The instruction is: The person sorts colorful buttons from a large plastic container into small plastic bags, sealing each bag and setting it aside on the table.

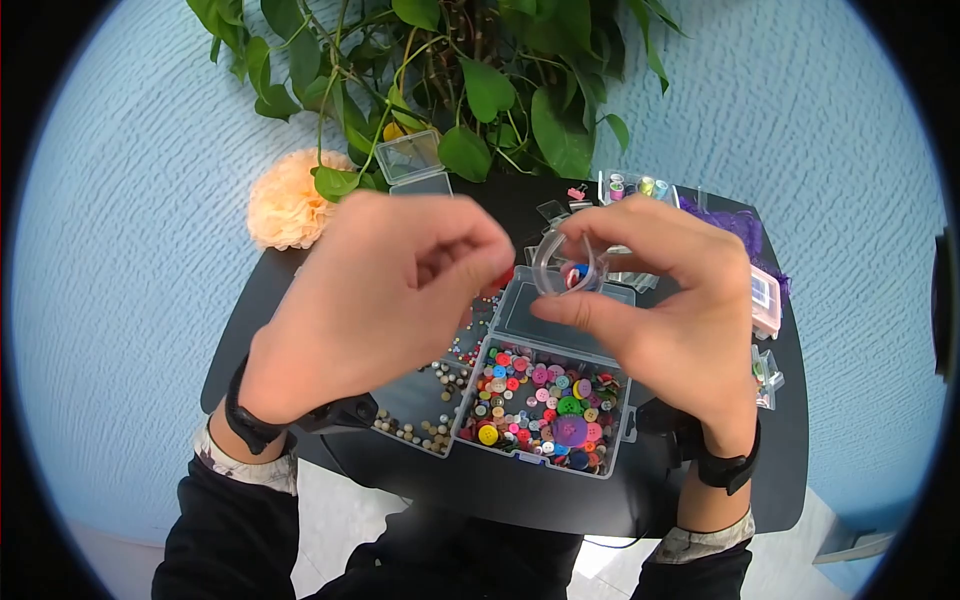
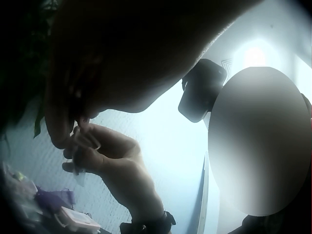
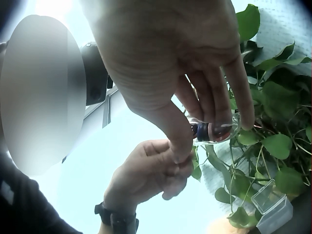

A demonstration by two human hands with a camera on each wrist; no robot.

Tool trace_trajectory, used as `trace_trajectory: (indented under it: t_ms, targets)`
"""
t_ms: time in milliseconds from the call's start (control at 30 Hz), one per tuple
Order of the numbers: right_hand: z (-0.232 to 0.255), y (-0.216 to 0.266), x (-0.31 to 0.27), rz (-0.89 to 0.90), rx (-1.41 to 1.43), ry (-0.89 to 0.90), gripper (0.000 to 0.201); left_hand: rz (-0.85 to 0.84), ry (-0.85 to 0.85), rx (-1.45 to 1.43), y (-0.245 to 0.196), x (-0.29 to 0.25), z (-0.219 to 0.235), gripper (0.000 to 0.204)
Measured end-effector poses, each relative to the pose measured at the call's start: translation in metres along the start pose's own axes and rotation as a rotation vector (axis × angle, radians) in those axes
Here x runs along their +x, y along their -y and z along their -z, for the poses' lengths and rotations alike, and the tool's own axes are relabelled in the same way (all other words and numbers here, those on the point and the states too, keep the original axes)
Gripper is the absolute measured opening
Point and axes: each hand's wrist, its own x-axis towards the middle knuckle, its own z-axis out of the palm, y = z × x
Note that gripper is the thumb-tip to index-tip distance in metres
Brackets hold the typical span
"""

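Note:
My right hand [image 1: 680, 290] holds a small clear plastic container [image 1: 540, 265] between thumb and fingers, above the table. Blue and red pieces show inside it; the right wrist view has them as dark round pieces [image 3: 202, 131] behind the clear wall. My left hand [image 1: 385, 290] is close beside it, fingers curled and thumb against the index finger. A bit of something small and red [image 1: 506, 279] shows at those fingertips, mostly hidden by them. Below the hands stands an open clear box of colourful buttons [image 1: 570, 405], its lid [image 1: 550, 310] tipped back.
Left of the buttons lies a box of pearly beads [image 1: 425, 440]. On the black table [image 1: 720, 480] are also a peach paper pompom [image 1: 285, 205], an open clear case [image 1: 410, 155], thread spools [image 1: 647, 187], purple netting [image 1: 730, 225] and a pink box [image 1: 765, 300]. Plant leaves [image 1: 490, 90] hang behind.

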Motion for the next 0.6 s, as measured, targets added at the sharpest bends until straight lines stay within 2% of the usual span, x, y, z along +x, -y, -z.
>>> trace_trajectory:
  t_ms: [33,67,100,167,200,267,400,467,500,567,600]
  targets:
    - [0.003,0.001,0.0,-0.011,-0.004,-0.014,0.039,0.061,0.058,0.067,0.006,0.0,-0.001,0.006]
    - [0.004,0.003,0.0,-0.021,-0.008,-0.028,0.04,-0.089,0.158,0.149,0.021,0.0,-0.006,0.006]
    - [0.005,0.004,0.0,-0.02,-0.007,-0.028,0.04,-0.089,0.156,0.15,0.03,-0.002,-0.012,0.006]
    - [0.007,0.007,0.001,-0.009,-0.038,-0.024,0.04,-0.222,0.401,0.275,0.04,-0.007,-0.026,0.009]
    - [0.006,0.006,0.0,-0.01,-0.037,-0.024,0.04,-0.221,0.402,0.274,0.046,-0.008,-0.033,0.009]
    - [0.005,0.003,0.0,0.023,0.001,-0.006,0.041,-0.231,0.624,0.263,0.06,-0.008,-0.047,0.011]
    - [0.006,0.005,0.0,0.013,-0.018,-0.004,0.04,-0.321,0.564,0.219,0.095,-0.019,-0.075,0.013]
    - [0.008,0.004,0.001,0.036,-0.052,-0.04,0.041,-0.406,0.507,0.228,0.102,-0.028,-0.084,0.024]
    - [0.008,0.003,0.001,0.032,-0.052,-0.039,0.041,-0.405,0.51,0.225,0.104,-0.029,-0.086,0.024]
    - [0.008,0.003,0.0,0.048,-0.056,-0.042,0.041,-0.405,0.509,0.337,0.1,-0.031,-0.089,0.041]
    - [0.008,0.003,0.0,0.043,-0.057,-0.041,0.041,-0.404,0.513,0.334,0.1,-0.03,-0.091,0.041]
